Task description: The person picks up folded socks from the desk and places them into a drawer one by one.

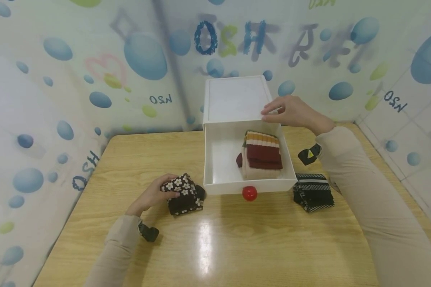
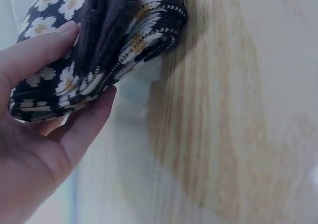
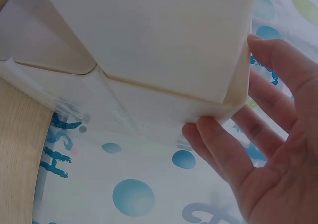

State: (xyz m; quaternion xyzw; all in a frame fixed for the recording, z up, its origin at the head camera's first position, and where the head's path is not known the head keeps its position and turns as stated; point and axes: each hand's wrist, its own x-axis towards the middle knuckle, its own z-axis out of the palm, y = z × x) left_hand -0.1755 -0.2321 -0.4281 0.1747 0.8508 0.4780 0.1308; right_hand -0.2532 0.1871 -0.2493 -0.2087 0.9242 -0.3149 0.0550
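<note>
My left hand holds a folded pair of black socks with white flowers over the table, left of a white drawer box. In the left wrist view the thumb lies on top of the flowered socks and the fingers are beneath. My right hand grips the upper front right corner of the box, with thumb and fingers to either side of that corner. The drawer is pulled out, and folded striped socks in maroon, cream and mustard lie in its right part.
A red round knob sticks out from the drawer front. Folded black-and-white patterned socks lie right of the drawer, beside the right sleeve. The wooden table meets a bubble-printed wall covering behind the box and along both sides.
</note>
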